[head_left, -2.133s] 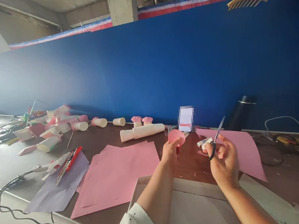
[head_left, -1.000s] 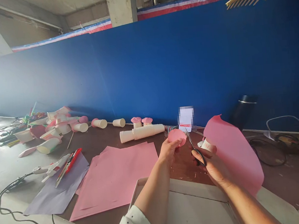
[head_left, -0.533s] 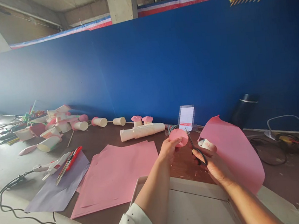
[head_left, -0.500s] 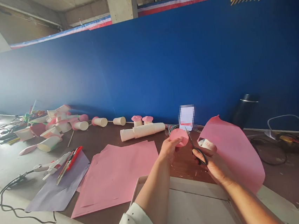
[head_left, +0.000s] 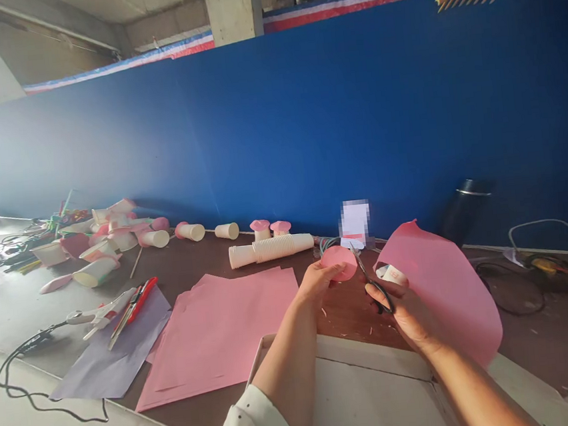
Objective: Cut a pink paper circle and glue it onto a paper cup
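Observation:
Between the thumb and fingers of my left hand (head_left: 319, 281) is a pink paper disc (head_left: 340, 262), held up above the brown tabletop. My right hand (head_left: 408, 309) is closed on a pair of black-handled scissors (head_left: 381, 297), whose blades point up and left at the disc's right edge. Whether the blades touch the paper I cannot tell. Just behind my right hand lies a white paper cup (head_left: 393, 274), partly hidden by the fingers. A large curled sheet of pink paper (head_left: 444, 284) rests to the right of the scissors.
Stacked pink sheets (head_left: 225, 332) lie left, beside a grey sheet (head_left: 112, 360) bearing a glue gun (head_left: 105, 310) and red utility knife (head_left: 139, 302). Nested paper cups (head_left: 277, 248) lie behind. A dark bottle (head_left: 459, 213) stands right. A white box (head_left: 371, 392) sits in front.
My left hand and the pink disc have shifted very slightly left, and a small gap shows between disc and scissors. My right hand is almost still.

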`<state>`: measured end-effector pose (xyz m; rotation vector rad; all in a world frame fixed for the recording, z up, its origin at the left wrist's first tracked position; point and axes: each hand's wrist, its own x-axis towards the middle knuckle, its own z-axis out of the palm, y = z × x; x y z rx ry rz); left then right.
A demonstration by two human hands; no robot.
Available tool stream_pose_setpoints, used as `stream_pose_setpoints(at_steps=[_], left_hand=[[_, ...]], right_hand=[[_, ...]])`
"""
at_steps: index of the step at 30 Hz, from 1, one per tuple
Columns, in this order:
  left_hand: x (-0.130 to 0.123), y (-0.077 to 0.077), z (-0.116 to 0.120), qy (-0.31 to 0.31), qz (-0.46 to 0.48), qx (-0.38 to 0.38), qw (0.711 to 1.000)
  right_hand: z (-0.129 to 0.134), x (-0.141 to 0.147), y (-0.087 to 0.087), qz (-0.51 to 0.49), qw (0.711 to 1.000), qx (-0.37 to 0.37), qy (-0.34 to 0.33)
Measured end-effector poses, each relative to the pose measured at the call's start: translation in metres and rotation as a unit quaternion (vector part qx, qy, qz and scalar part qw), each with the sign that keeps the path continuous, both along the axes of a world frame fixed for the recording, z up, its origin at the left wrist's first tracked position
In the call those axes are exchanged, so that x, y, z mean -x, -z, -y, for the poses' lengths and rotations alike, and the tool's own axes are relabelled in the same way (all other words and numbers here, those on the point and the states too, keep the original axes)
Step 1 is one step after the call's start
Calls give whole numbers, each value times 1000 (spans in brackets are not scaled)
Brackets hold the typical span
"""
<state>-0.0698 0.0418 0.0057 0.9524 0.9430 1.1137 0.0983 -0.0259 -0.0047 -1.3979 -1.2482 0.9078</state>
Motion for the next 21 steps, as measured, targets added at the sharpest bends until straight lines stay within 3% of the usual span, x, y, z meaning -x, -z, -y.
stream_pose_setpoints(at_steps=[3, 5, 21], left_hand=[[2, -1, 2, 12, -9, -14, 1000], [2, -1, 3, 15, -11, -11, 1000], [0, -12, 7, 3, -10, 15, 1000]], right_hand=[[-1, -2, 1, -68, 996, 37, -53], [-2, -3, 2, -81, 994, 45, -48], [-1, -4, 2, -43, 997, 58, -41]])
